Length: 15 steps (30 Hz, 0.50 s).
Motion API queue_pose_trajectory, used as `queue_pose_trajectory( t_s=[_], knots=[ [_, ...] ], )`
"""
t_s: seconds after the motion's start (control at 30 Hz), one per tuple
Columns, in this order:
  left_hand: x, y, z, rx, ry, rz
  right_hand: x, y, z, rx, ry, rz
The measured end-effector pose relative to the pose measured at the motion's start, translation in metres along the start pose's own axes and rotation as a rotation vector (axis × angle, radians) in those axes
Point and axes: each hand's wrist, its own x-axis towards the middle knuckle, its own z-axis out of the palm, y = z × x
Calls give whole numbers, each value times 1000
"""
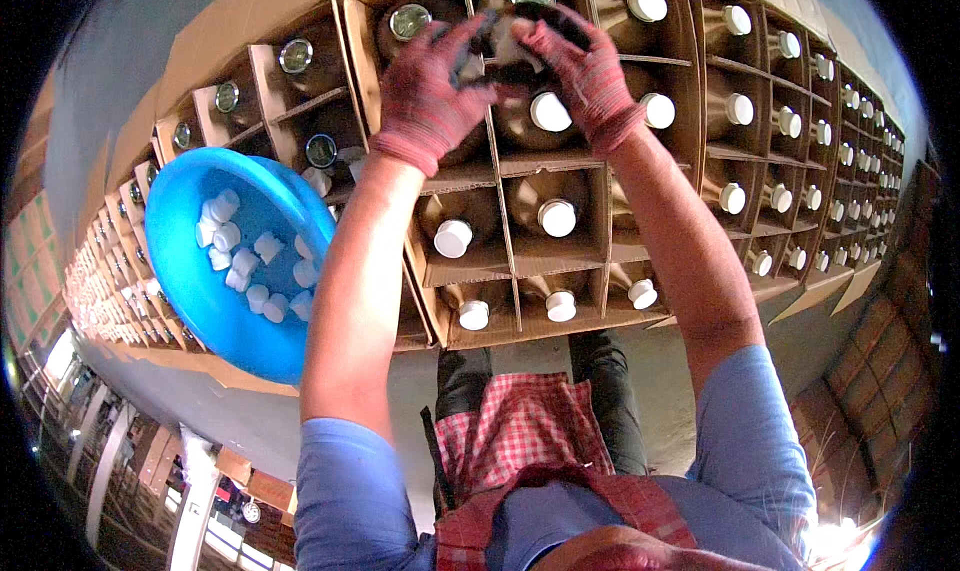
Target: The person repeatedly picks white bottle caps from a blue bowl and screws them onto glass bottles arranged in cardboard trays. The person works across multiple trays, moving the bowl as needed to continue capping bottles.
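Far left: a long row of open cardboard cartons curves away toward the rim, each split by dividers into cells holding brown bottles.

Left of centre: a blue plastic basin sits tilted on top of the cartons, holding loose white caps. Just above and right of it, several bottles with foil-sealed mouths stand uncapped in their cells.

Centre: the left hand, in a red knit glove, hovers over the carton directly ahead, fingers spread and curled loosely downward; whether it holds anything cannot be told. Beside it the right hand, also gloved in red, has its fingers bent over a bottle neck in the upper row of that carton; the fingertips of both hands nearly meet there, and a white cap seems to sit under them, partly hidden.

Below the hands: bottles already wearing white caps fill the nearer cells of the same carton.

Right: more cartons of capped bottles run off toward the edge.

Bottom: a red-checked apron over dark trousers.
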Motion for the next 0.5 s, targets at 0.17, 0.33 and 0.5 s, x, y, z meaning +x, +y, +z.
queue_pose_trajectory(
  t_s=[0.17, 0.33, 0.5],
  knots=[
    [18, -66, 8, 12, 141, -290, 48, 16, -32, -1074, -34, -189],
    [46, -78, 43, 623, 40, -11, 88, 23, -27, -1444, -25, -125],
    [42, -71, 43, 633, -199, -183, 101, 23, -18, -1588, -75, -51]
  ],
)
